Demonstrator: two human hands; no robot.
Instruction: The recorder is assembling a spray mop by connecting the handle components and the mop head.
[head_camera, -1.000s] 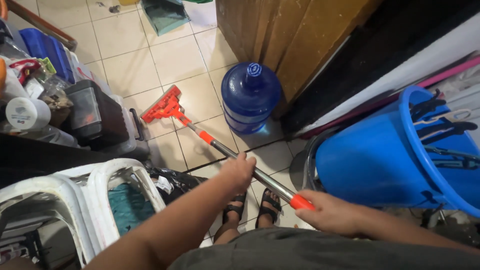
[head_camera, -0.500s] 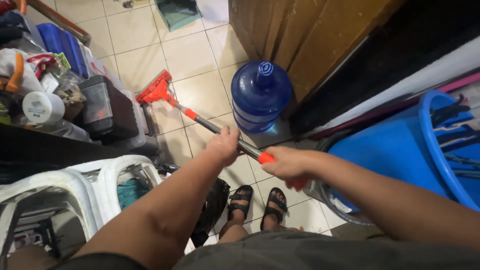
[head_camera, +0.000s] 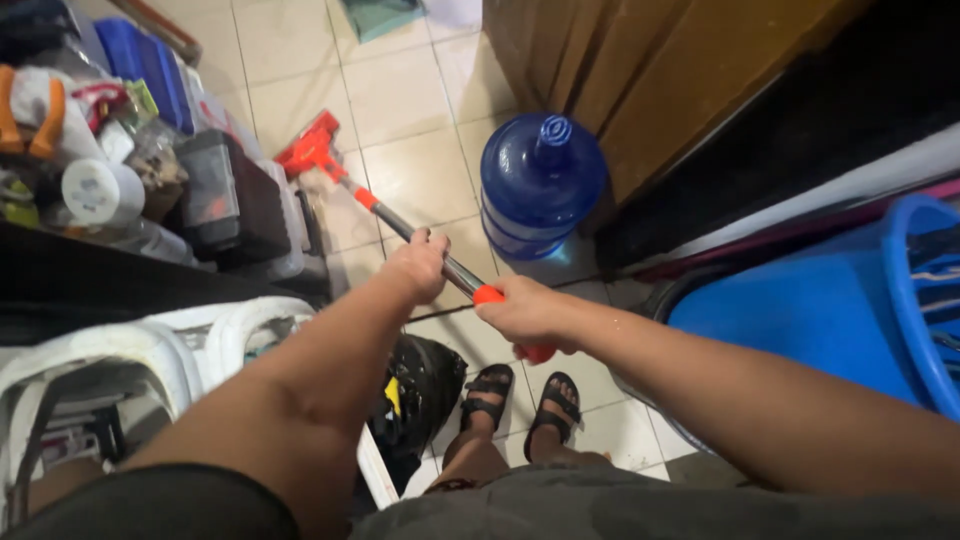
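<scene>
A mop with a red head (head_camera: 305, 148) and a metal shaft (head_camera: 400, 225) lies slanted across the cream floor tiles. My left hand (head_camera: 420, 262) grips the shaft partway down. Closer to me, my right hand (head_camera: 528, 315) is wrapped around the orange end grip. The mop head rests on the floor beside a dark box at the left. My feet in black sandals (head_camera: 520, 395) stand below the handle.
A large blue water bottle (head_camera: 540, 180) stands right of the shaft by wooden panels (head_camera: 640, 70). A blue basket (head_camera: 840, 310) is at the right. Cluttered shelf items (head_camera: 90, 170) and white plastic chairs (head_camera: 150, 350) fill the left. A black bag (head_camera: 425, 385) lies near my feet.
The mop head has slid left and farther away along the floor. Both hands have pushed forward, with my right hand sliding up over the orange grip.
</scene>
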